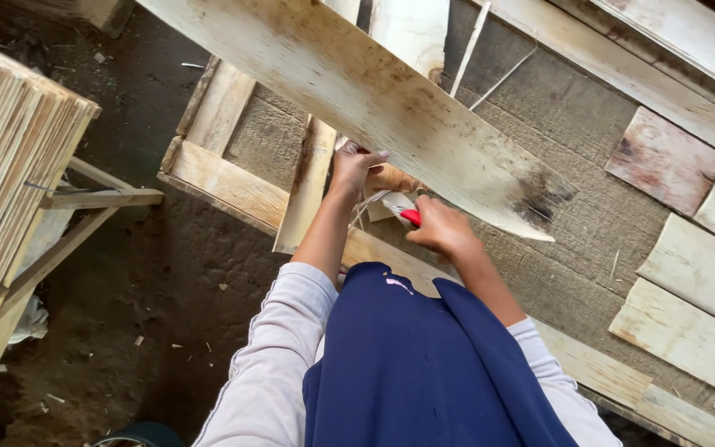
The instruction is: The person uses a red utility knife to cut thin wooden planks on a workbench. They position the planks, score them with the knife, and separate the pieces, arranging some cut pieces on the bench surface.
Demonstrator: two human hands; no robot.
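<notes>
The knife [407, 216] with a red handle is gripped in the right hand [440, 228], while the left hand [353, 165] clasps a wooden plank's [407, 116] edge above the bench [225, 186].

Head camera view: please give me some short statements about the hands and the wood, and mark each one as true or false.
1. The right hand holds a tool with a red handle. True.
2. The left hand rests flat on the dirt floor. False: it is raised to the underside of the long wooden board, fingers on its edge.
3. A stack of thin wood sheets stands at the left. True.
4. Both hands are empty. False: the right hand grips the tool.
5. The person wears a green apron. False: the apron is dark blue, over light sleeves.
</notes>
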